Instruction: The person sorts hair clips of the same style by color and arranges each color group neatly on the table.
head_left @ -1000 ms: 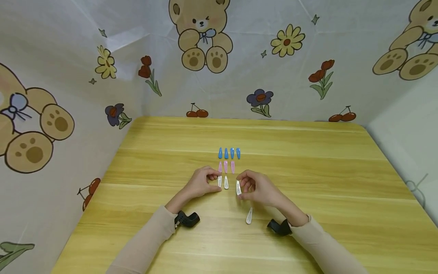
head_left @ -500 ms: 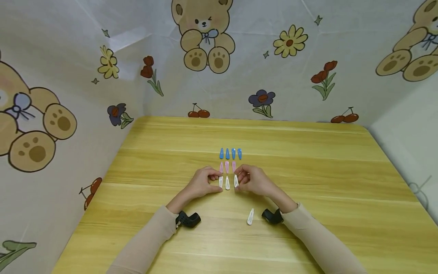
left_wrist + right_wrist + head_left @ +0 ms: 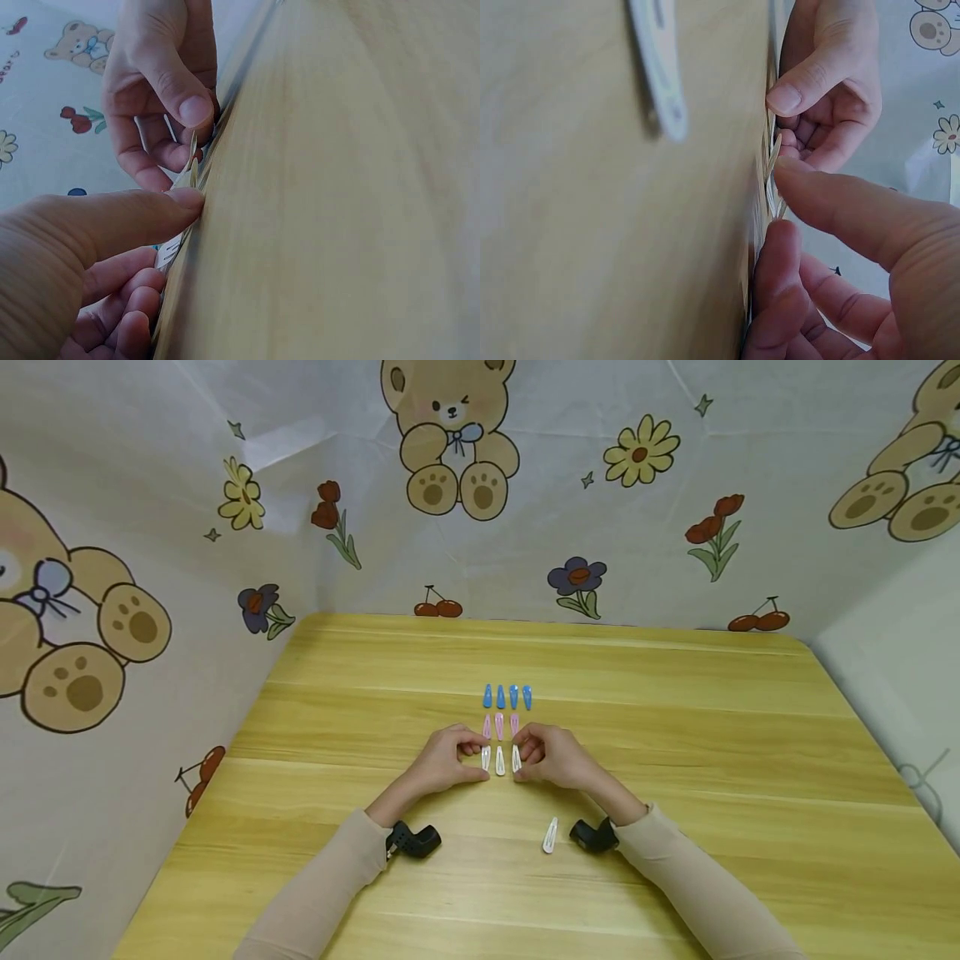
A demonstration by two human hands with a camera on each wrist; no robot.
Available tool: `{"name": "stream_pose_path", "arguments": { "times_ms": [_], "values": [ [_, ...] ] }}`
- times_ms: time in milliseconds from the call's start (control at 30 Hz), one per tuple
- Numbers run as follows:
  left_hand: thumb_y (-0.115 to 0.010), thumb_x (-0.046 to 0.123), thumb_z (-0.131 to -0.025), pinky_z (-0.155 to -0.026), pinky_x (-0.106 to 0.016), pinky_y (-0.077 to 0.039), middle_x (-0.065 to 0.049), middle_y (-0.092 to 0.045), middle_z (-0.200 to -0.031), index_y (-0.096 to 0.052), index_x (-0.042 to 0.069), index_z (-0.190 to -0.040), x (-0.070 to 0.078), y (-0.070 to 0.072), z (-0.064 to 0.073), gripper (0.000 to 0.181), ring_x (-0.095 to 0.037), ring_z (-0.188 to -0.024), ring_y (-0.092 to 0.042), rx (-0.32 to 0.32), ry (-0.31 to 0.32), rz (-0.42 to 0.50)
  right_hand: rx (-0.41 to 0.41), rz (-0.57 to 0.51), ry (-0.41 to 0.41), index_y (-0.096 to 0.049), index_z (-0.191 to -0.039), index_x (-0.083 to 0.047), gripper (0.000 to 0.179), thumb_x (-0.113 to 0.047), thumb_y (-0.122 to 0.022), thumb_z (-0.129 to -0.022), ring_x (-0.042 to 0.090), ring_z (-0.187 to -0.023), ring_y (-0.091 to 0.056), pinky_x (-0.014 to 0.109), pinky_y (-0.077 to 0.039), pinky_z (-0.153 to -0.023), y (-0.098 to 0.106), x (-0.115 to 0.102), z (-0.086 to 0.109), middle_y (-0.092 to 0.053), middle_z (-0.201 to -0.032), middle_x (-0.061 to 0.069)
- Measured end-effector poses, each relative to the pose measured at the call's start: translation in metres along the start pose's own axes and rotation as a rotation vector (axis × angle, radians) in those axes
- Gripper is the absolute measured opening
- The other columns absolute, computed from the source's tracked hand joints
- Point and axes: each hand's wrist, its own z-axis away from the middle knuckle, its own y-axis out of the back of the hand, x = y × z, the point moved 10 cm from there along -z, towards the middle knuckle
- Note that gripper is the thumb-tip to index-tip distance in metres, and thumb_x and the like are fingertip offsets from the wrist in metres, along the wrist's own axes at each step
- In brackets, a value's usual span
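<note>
Three white snap hair clips form the nearest row in the head view. My left hand (image 3: 442,762) pinches the left white hair clip (image 3: 486,759) end to end between thumb and forefinger. At the row's other end, my right hand (image 3: 558,757) grips the right white hair clip (image 3: 517,758) the same way. Between them lies the middle white hair clip (image 3: 500,761), untouched. A loose white hair clip (image 3: 550,836) rests nearer the body, left of the right wrist; the right wrist view shows this loose clip (image 3: 660,67) close up.
Beyond the white row lie three pink hair clips (image 3: 499,727), then a row of several blue hair clips (image 3: 513,697). All are on the wooden table (image 3: 360,693). A patterned cloth (image 3: 525,535) hangs behind the far edge. Black wrist cameras (image 3: 415,841) sit near the forearms.
My right hand has carried its white hair clip left and slightly away from the body to the row's right end. The left hand keeps its place on the left clip.
</note>
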Motion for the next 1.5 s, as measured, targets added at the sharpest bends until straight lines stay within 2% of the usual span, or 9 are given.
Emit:
{"name": "stream_pose_path", "arguments": {
  "times_ms": [533,800,967,1200,1367,1500],
  "values": [
    [-0.087,0.01,-0.068,-0.067,-0.019,-0.044,-0.004,-0.06,-0.088,-0.072,0.001,-0.107,0.001,0.0,-0.002,0.042,-0.011,-0.078,-0.052,0.0,-0.015,-0.001,0.026,0.1,-0.018,-0.065,-0.103,-0.001,0.04,-0.007,-0.087,-0.07,0.012,-0.07,-0.054,0.023,-0.047,-0.064,0.001,-0.004,-0.001,-0.062,-0.083,0.007],
    [-0.087,0.01,-0.069,-0.067,-0.019,-0.044,-0.004,-0.06,-0.088,-0.072,0.001,-0.107,0.0,0.001,-0.003,0.042,-0.012,-0.079,-0.052,0.001,-0.018,-0.001,0.042,0.107,-0.018,-0.065,-0.104,-0.001,0.042,-0.007,-0.087,-0.069,0.012,-0.07,-0.054,0.022,-0.046,-0.063,0.0,-0.003,-0.003,-0.062,-0.082,0.006],
    [-0.088,0.01,-0.069,-0.067,-0.019,-0.044,-0.004,-0.061,-0.088,-0.072,0.002,-0.106,-0.001,0.0,-0.002,0.042,-0.012,-0.079,-0.052,-0.003,-0.008,-0.003,0.048,0.082,-0.014,-0.064,-0.11,0.0,0.048,-0.008,-0.088,-0.069,0.012,-0.07,-0.055,0.022,-0.047,-0.063,0.001,-0.004,0.001,-0.063,-0.084,0.009],
    [-0.087,0.01,-0.069,-0.067,-0.02,-0.045,-0.004,-0.061,-0.089,-0.072,0.002,-0.107,-0.002,-0.004,-0.001,0.042,-0.012,-0.079,-0.052,-0.006,-0.009,-0.004,0.131,0.063,-0.019,-0.064,-0.115,0.0,0.05,-0.012,-0.086,-0.072,0.013,-0.075,-0.06,0.023,-0.05,-0.066,0.016,-0.005,0.023,-0.065,-0.093,0.011],
    [-0.088,0.011,-0.069,-0.068,-0.019,-0.045,-0.003,-0.061,-0.089,-0.072,0.002,-0.107,-0.001,-0.002,-0.001,0.042,-0.011,-0.079,-0.052,-0.002,-0.01,-0.017,0.19,0.018,0.023,-0.063,-0.116,0.003,0.051,-0.013,-0.086,-0.073,0.019,-0.08,-0.061,0.022,-0.048,-0.065,0.029,-0.012,0.049,-0.063,-0.097,0.016],
    [-0.088,0.011,-0.068,-0.068,-0.019,-0.045,-0.003,-0.061,-0.089,-0.072,0.002,-0.107,0.0,-0.001,0.0,0.042,-0.011,-0.079,-0.052,0.001,-0.007,-0.017,0.236,0.004,0.052,-0.062,-0.118,0.003,0.055,-0.013,-0.087,-0.072,0.022,-0.08,-0.06,0.024,-0.047,-0.062,0.031,-0.018,0.073,-0.062,-0.097,0.016]
  ]
}}
